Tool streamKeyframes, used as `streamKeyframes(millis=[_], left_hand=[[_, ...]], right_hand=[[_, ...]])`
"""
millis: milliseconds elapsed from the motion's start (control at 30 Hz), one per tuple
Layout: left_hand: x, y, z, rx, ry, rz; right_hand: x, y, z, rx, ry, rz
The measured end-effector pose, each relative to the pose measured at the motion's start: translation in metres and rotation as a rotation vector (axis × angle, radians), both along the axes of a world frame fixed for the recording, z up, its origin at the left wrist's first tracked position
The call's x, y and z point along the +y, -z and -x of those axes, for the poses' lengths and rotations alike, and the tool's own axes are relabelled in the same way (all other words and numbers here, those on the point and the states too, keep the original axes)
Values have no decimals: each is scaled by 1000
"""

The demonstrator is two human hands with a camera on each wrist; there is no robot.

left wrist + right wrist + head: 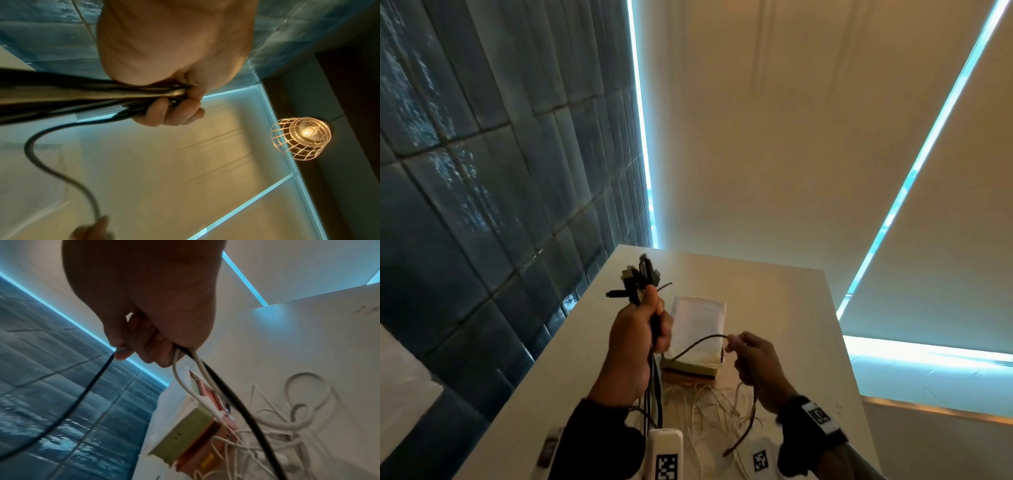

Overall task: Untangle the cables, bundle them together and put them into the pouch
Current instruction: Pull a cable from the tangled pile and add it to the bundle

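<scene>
White cables (717, 407): loose tangle on the table (784, 298) at the near edge, below and between both hands; in the right wrist view the loops (296, 415) lie just beside the pouch's near end.
Right hand (758, 371): raised above the white tangle, fingers curled, thumb and forefinger pinching one thin dark cable (697, 344). In the right wrist view (144, 305) a white cable (180, 381) also leaves the fist beside the dark one (236, 400); both hang down toward the table.
Thin dark cable: arcs from the right fingertips across to the left, in front of the pouch, then its other length drops below the right hand, its free end (727, 453) dangling near the table edge.
Left hand (635, 346): held up left of the pouch, fist closed tight round a bundle of black cables (654, 387); seen from the left wrist (174, 53), the fingers (164, 112) wrap fully around the strands (82, 92).
Black bundle: plug ends (642, 274) stick up above the thumb, the long strands hang below the fist past the wrist.
Pouch (697, 334): white, with green and pinkish-brown bands at its near end (185, 434); lies flat on the table just beyond the hands, between them, touching neither.
Table: white, pushed against a blue tiled wall (482, 171) on the left.
Blinds (774, 137): pale, beyond the table's far edge, daylight glowing at their edges.
</scene>
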State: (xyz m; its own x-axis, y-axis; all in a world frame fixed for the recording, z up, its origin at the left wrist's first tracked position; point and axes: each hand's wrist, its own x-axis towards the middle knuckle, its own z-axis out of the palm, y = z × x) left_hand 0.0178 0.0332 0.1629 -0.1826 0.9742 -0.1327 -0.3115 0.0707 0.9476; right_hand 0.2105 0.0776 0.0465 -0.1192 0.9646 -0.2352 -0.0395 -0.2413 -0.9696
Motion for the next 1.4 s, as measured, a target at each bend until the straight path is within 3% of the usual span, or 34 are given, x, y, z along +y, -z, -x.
streamKeyframes(millis=[100, 267, 433, 633, 1167, 1267, 1400], left_hand=[[1, 9, -12, 54, -30, 109], [4, 15, -20, 81, 30, 247], [1, 8, -17, -280, 133, 278], [-4, -7, -17, -527, 140, 54], [-12, -21, -6, -305, 91, -225], [-11, -28, 6, -305, 89, -260], [-8, -21, 11, -186, 17, -160]], right_hand=[[-6, -25, 10, 37, -5, -147], [-27, -62, 21, 80, -162, -423], [-36, -75, 20, 138, -292, -496], [-35, -59, 20, 90, -352, -486], [-12, 8, 23, -155, -399, -318], [-14, 31, 18, -231, -349, -280], [-7, 35, 23, -377, -214, -272]])
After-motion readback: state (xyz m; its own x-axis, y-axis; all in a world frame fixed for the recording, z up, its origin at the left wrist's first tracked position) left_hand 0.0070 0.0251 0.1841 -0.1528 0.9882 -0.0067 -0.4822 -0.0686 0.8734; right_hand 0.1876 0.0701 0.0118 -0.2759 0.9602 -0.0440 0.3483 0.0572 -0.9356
